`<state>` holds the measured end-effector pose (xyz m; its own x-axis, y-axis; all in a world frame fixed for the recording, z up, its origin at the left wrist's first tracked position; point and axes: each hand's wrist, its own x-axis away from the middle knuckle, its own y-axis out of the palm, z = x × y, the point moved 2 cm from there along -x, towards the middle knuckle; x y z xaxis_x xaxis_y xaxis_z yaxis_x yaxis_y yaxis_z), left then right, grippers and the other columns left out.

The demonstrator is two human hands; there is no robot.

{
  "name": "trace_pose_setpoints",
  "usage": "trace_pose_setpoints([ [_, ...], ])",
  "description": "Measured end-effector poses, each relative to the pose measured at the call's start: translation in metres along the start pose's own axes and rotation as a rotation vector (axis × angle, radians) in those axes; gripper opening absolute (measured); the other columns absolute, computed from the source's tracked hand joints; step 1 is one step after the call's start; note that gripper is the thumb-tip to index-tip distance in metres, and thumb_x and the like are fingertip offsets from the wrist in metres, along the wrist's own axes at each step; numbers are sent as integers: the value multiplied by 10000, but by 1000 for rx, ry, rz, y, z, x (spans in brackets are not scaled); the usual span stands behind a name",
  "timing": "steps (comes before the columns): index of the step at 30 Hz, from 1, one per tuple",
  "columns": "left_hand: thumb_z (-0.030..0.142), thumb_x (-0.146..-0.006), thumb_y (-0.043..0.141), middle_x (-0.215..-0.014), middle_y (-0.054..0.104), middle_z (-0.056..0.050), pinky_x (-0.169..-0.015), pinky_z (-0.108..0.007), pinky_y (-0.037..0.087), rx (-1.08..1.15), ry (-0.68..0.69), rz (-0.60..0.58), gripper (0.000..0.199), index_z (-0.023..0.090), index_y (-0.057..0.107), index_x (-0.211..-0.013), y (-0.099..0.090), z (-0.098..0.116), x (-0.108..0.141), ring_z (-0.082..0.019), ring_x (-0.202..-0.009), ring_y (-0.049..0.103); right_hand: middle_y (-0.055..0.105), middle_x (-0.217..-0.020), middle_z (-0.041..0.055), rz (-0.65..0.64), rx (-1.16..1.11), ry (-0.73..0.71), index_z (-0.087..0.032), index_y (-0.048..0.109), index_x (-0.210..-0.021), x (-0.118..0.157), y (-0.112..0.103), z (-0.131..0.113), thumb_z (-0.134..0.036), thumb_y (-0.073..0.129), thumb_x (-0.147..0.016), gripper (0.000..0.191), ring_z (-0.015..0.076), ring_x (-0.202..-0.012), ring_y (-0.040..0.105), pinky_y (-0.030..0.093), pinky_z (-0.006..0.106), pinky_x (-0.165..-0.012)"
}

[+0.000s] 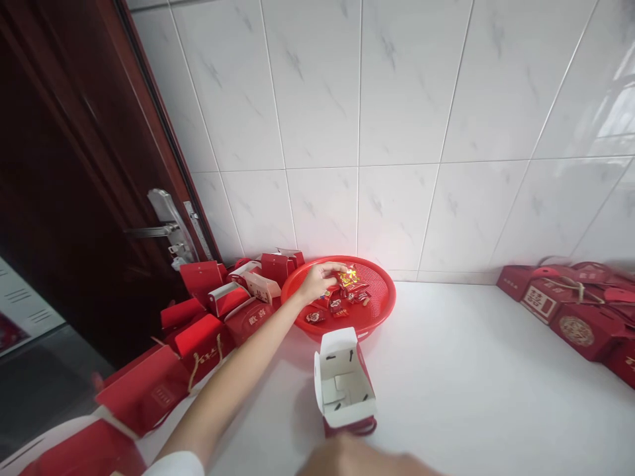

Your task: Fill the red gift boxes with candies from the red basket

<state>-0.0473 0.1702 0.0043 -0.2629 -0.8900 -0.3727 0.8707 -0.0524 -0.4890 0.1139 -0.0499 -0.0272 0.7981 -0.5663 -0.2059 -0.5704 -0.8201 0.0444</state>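
Note:
My left hand (317,282) reaches over the red plastic basket (385,291) and pinches a shiny red-and-gold snack packet (350,280). Below the packet, several small red wrapped sweets (338,306) lie in the basket. In front of the basket stands a red gift box (347,387) with its white-lined flaps up; I see no contents inside it. My right hand (362,457) is at the bottom edge, just on the near side of the box. It is blurred and cut off by the frame, so its fingers do not show.
Many red gift boxes (198,344) crowd the left side of the white table (446,370). More closed red boxes (580,317) with cords stand at the right, by the tiled wall (397,119). A dark door (89,165) with a metal handle is at the left.

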Motion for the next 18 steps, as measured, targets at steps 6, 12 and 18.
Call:
trace_pose_setpoints([
  [6,15,-770,524,-1312,694,-120,-1050,-405,520,58,87,-40,397,135,734,-1085,6,29,2,-269,-1284,604,708,-1189,80,930,51,-387,-234,709,-1014,-22,-122,-49,-366,721,-854,207,246,-1204,603,487,375,-1024],
  [12,-9,-802,547,-1358,650,-113,-988,-330,555,-34,192,-145,359,151,764,-1040,24,63,-9,-236,-1236,636,763,-1076,162,693,-328,-121,-149,727,-1037,-52,-169,-35,-422,784,-767,388,304,-948,744,615,470,-804],
  [18,37,-927,533,-1464,557,-106,-1109,-414,478,-301,132,-137,467,191,594,-1363,27,38,-24,-240,-1339,545,790,-968,131,680,-495,-160,-131,738,-1029,-52,-185,-15,-215,796,-764,284,230,-812,770,624,305,-667],
])
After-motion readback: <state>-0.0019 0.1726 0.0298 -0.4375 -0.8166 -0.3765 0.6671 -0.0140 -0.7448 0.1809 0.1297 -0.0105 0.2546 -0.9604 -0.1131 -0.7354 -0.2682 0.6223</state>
